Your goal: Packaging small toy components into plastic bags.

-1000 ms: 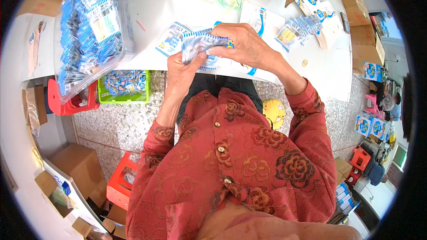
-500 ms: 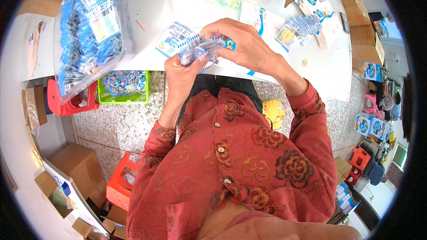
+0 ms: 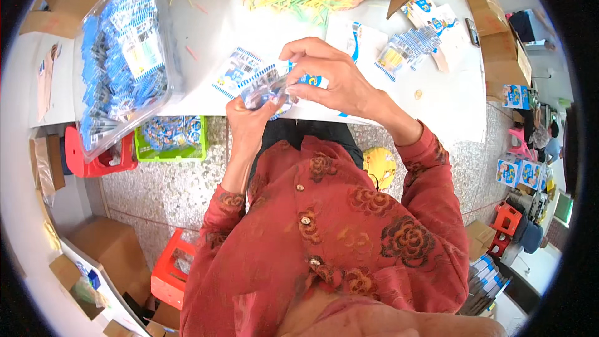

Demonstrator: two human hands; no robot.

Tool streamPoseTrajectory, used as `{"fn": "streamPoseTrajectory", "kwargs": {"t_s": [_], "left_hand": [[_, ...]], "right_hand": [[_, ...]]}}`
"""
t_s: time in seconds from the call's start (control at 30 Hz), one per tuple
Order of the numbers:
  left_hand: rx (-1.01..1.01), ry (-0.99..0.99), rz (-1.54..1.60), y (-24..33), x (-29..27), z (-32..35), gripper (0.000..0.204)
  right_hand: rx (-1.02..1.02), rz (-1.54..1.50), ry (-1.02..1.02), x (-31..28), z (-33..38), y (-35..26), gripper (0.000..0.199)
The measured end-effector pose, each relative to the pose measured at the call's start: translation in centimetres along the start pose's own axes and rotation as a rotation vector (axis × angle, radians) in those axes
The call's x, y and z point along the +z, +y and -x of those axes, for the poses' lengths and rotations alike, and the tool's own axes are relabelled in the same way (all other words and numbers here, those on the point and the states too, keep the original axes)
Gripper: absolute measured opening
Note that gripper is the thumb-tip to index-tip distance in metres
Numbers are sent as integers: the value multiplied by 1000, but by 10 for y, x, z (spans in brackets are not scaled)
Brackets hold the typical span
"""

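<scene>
Several flat, blue-and-white striped plastic packets (image 3: 261, 85) sit in the left hand (image 3: 246, 118), pinched under its thumb above the white surface (image 3: 450, 107); the right hand (image 3: 337, 81) curls at their right side, its grip unclear. The step seems two-handed handling; the next move calls for steady left support.

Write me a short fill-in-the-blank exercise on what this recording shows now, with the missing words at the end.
1. The packet in the left hand has an edge striped white and ______.
2. The clear tub is on the person's ______ side of the table.
3. The basket below the table edge is coloured ______.
4. The small ring lies on the table, to the ______ of the right hand.

Missing words: blue; left; green; right.
</scene>
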State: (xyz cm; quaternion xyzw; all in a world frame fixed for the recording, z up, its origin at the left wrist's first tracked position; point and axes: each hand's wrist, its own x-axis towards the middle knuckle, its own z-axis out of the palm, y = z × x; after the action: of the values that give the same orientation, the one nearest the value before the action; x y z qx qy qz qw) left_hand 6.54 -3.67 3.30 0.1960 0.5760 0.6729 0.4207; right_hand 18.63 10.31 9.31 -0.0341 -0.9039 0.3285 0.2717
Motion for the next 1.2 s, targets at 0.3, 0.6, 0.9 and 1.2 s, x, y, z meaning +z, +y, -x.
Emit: {"fn": "streamPoseTrajectory", "kwargs": {"t_s": [0.3, 0.6, 0.9, 1.2], "left_hand": [[36, 20, 59, -12, -18, -13, 21], [-4, 17, 24, -15, -23, -23, 23], [-17, -37, 54, -17, -19, -28, 29], [-26, -36, 32, -15, -20, -25, 27]], "right_hand": [[286, 212, 75, -3, -3, 125, 26], [181, 1156, -373, -49, -25, 190, 40], [190, 1098, -324, -74, -12, 196, 27], [120, 1053, -444, -57, -34, 202, 23]]}}
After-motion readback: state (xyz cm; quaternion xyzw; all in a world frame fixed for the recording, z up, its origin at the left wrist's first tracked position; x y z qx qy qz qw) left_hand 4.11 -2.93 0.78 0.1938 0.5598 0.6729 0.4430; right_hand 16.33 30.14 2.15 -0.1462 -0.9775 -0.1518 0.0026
